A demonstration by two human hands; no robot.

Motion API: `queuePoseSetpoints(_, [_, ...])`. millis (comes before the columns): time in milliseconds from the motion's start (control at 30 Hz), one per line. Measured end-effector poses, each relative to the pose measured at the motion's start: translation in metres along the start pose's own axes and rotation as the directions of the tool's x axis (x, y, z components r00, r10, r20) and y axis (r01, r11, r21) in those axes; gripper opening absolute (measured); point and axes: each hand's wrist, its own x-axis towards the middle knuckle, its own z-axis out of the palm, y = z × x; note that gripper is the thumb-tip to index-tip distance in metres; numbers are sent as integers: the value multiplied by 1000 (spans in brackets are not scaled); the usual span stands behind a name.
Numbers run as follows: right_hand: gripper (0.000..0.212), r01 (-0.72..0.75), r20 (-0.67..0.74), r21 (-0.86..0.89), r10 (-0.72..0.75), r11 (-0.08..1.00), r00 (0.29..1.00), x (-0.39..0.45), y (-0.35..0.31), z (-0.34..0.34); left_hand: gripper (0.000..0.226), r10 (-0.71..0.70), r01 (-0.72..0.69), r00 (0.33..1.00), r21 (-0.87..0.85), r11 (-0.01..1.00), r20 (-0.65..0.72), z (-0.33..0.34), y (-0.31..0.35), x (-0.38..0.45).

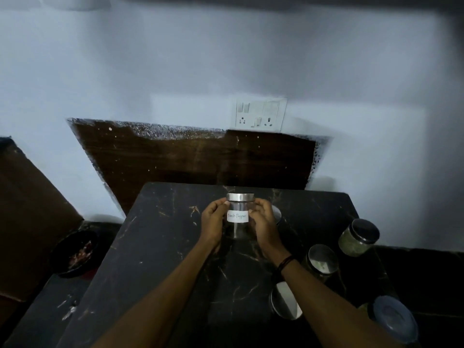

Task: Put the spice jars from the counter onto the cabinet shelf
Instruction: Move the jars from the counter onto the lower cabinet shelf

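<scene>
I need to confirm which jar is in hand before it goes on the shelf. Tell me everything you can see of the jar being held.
The held jar is a small clear cylinder that looks like glass, capped with a flat silvery metal lid. A white paper label on its front reads "Black Pepper" in handwriting. It is upright, lifted above the dark marble counter. The left hand and right hand grip its two sides. Its contents are too dim to make out.
</scene>
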Motion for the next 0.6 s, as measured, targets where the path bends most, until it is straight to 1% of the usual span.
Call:
queuePoseSetpoints(100, [29,67,22,34,-67,997,997,19,-39,5,23,123,-123,992,14,992,13,15,42,13])
queuePoseSetpoints(167, [31,157,19,36,-158,987,987,30,-74,8,24,220,-220,976,21,975,12,27,80,20])
queuePoseSetpoints(267, [35,304,32,24,-304,952,952,44,-130,13,21,341,-340,940,-10,940,28,44,136,26])
queuePoseSetpoints(367, [38,433,36,34,-434,901,900,53,-190,20,17,439,-434,897,-82,897,60,60,194,25])
queuePoseSetpoints(467, [40,533,32,36,-534,845,845,57,-250,28,16,546,-541,836,-77,837,54,75,257,21])
queuePoseSetpoints(600, [37,666,36,17,-666,746,745,55,-327,35,17,687,-687,723,-32,726,80,91,331,10])
